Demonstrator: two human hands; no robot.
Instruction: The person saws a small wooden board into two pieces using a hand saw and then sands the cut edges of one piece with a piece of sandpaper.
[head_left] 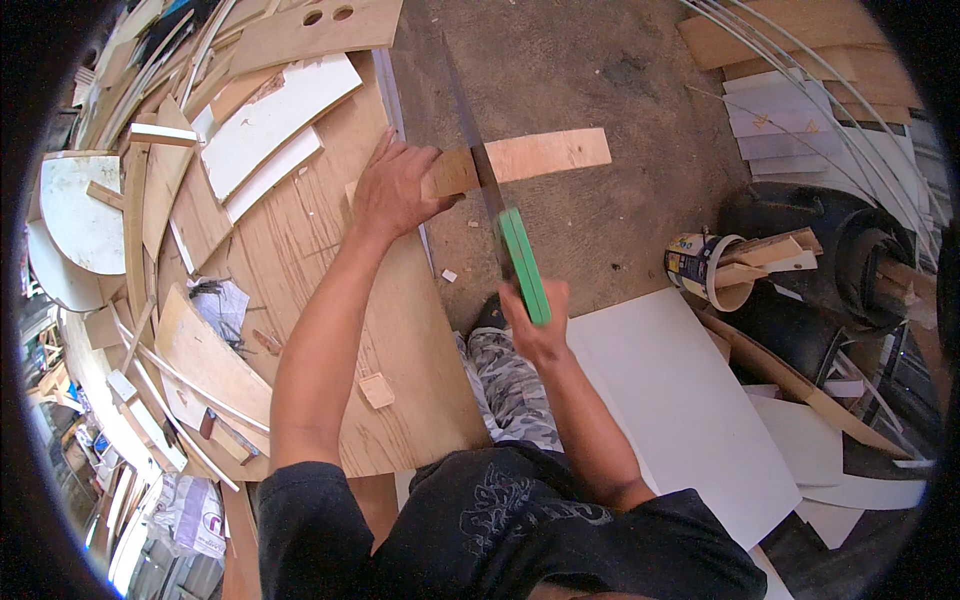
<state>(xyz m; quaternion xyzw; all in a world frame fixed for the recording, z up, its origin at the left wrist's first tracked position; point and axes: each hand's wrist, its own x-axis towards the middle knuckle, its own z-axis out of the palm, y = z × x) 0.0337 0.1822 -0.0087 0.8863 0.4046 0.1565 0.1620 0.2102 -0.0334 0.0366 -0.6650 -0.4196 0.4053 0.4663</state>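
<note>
A short, pale wooden strip [552, 155] lies across the right edge of the plywood-topped table [400, 320], with much of it jutting out past the edge. My left hand [397, 187] grips the strip near that edge, thumb and fingers around it. In my right hand [540, 318] is a handsaw [523, 265], held by its green handle, with the long dark blade pointing away from me. The blade crosses the jutting part of the strip, to the right of my left hand. How deep its teeth sit in the wood cannot be made out.
White and bare board offcuts [280, 120] pile up on the table's far left. A bundle of nails [215, 310] lies nearer. At right stand a bucket [710, 270] with wood scraps, a black drum [800, 240] and a large white panel [680, 400] beside my legs.
</note>
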